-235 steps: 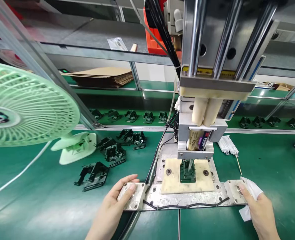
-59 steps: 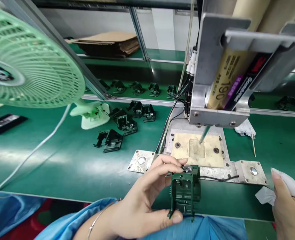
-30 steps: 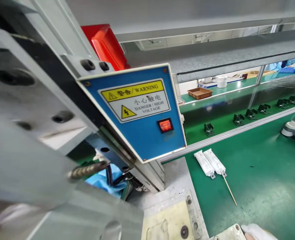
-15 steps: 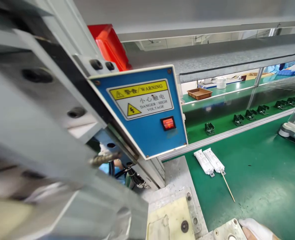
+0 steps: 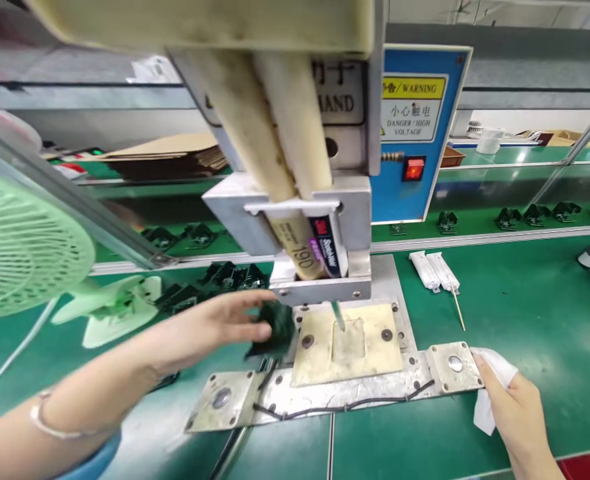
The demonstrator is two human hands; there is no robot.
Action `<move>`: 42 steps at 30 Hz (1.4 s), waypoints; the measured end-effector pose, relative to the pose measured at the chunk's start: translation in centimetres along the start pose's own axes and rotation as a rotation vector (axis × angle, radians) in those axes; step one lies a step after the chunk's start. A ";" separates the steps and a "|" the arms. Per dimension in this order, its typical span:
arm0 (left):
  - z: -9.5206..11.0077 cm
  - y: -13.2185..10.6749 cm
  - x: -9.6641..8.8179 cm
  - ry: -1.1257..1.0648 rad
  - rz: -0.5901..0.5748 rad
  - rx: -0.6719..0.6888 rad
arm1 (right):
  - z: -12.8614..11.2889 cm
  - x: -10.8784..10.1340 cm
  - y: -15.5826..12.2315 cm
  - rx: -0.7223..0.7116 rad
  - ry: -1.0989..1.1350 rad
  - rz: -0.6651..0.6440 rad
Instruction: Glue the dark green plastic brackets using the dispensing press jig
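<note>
My left hand (image 5: 209, 327) grips a dark green plastic part (image 5: 273, 328) just left of the cream fixture plate (image 5: 315, 360), whose rectangular recess (image 5: 349, 341) sits bare. The dispenser nozzle (image 5: 338, 315) hangs over that recess, below the twin adhesive cartridge (image 5: 315, 248) in its metal bracket. My right hand (image 5: 517, 417) holds a crumpled white wipe (image 5: 495, 380) at the right end of the metal base plate (image 5: 335, 397), beside its round button (image 5: 455, 363).
A pale green fan (image 5: 25, 260) stands at the left. Several dark parts (image 5: 219, 277) lie behind my left hand, more on the conveyor (image 5: 525, 215). Two white packets (image 5: 432, 270) and a thin stick (image 5: 459, 310) lie right of the machine. A blue warning panel (image 5: 415, 133) carries a lit red switch.
The view swung back from the blue warning panel to the fixture. My left hand, which lifted the green part toward me earlier, now holds a green part beside the plate.
</note>
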State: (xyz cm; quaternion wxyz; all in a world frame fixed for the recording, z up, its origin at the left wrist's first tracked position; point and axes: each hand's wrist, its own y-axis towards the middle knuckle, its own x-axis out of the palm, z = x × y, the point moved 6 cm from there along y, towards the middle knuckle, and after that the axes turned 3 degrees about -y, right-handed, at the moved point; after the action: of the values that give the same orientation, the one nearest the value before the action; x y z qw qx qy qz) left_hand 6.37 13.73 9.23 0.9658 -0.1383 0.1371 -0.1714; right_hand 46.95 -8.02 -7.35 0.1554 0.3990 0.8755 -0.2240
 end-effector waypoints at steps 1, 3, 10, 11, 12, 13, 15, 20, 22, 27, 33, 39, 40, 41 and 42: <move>-1.4 -0.5 1.4 -0.019 -0.126 -0.087 | 0.3 -0.1 0.3 0.013 0.006 -0.002; -3.5 -1.6 4.6 -0.072 -0.342 -0.200 | 0.7 -0.2 0.8 0.019 0.020 0.010; -3.7 0.5 10.3 -0.090 -0.414 -0.006 | 0.2 -0.4 0.5 0.019 0.029 0.064; -3.6 1.0 10.5 -0.070 -0.407 0.031 | 0.0 -0.4 0.4 0.014 0.037 0.065; -3.5 1.5 10.5 -0.044 -0.385 0.062 | -0.1 -0.4 0.4 0.014 0.045 0.062; -3.6 1.9 10.6 -0.010 -0.359 0.093 | -0.2 -0.4 0.4 0.014 0.053 0.060; -3.7 2.4 10.7 0.074 -0.314 0.154 | -0.1 -0.3 0.4 0.015 0.064 0.056; -2.8 1.6 9.7 0.328 -0.182 0.306 | 0.4 -0.5 0.6 0.027 0.060 0.073; -2.2 0.6 7.6 0.460 -0.080 0.373 | 0.4 -0.8 0.5 0.055 0.038 0.088; -5.1 -2.6 -0.1 0.545 0.203 0.223 | -0.8 -0.9 0.6 0.084 -0.047 0.050; -12.5 -5.2 -1.9 -0.070 0.169 -0.113 | -1.8 0.5 1.0 0.097 -0.109 -0.023; -14.0 -5.2 -0.8 -0.364 0.272 -0.015 | -1.1 -0.1 0.9 0.039 -0.211 0.065; -14.1 -5.2 -0.8 -0.397 0.291 -0.006 | -1.0 -0.1 1.0 0.030 -0.211 0.074; -14.1 -5.2 -0.8 -0.424 0.309 0.001 | -1.0 -0.2 1.0 0.017 -0.204 0.080; -14.1 -5.3 -0.8 -0.443 0.323 0.006 | -1.0 -0.2 1.0 0.005 -0.193 0.078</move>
State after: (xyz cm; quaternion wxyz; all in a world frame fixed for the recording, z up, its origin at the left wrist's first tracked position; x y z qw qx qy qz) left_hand -0.29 6.12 -2.02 0.9874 -0.1459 -0.0575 0.0190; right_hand 47.70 -7.02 -6.68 0.2467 0.4096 0.8396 -0.2576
